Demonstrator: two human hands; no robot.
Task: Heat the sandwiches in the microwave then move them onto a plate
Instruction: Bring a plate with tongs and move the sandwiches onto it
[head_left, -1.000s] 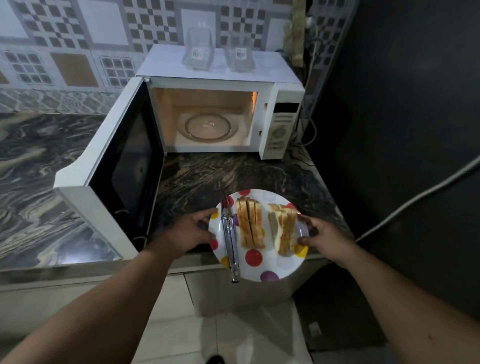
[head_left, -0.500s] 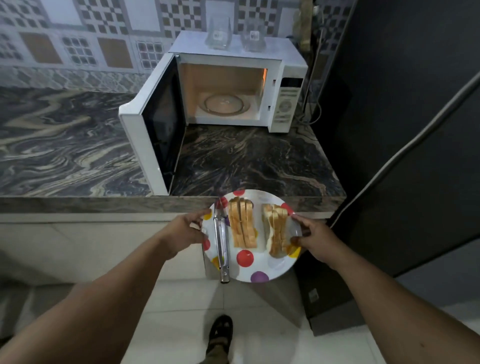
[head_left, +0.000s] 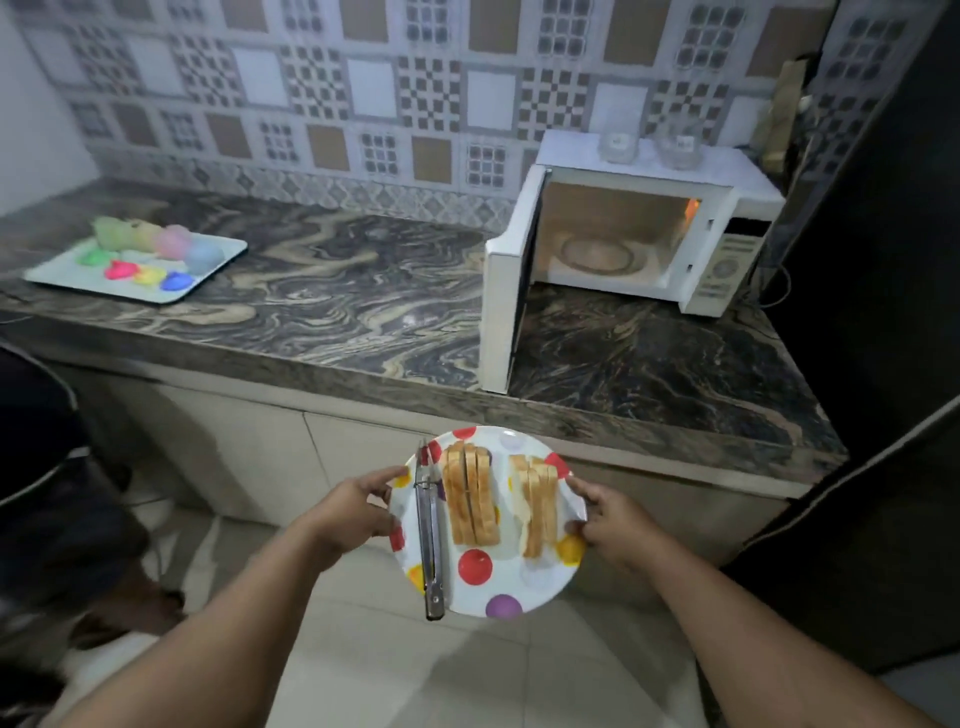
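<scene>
A white plate with coloured dots is held in the air over the floor, in front of the counter. My left hand grips its left rim and my right hand grips its right rim. Two sandwiches stand on edge on it: one in the middle, the other to its right. Metal tongs lie along the plate's left side. The white microwave stands on the counter at the back right, its door swung open and its lit cavity holding only the glass turntable.
A marble counter runs across the view. On its left lies a white tray with several coloured items. Two clear glass containers sit on top of the microwave. A dark wall or appliance stands at the right. A dark object is at the lower left.
I have stepped back from the counter and turned left with the plate in both hands. The microwave now lies farther off to the right, and the tray has come into view.
</scene>
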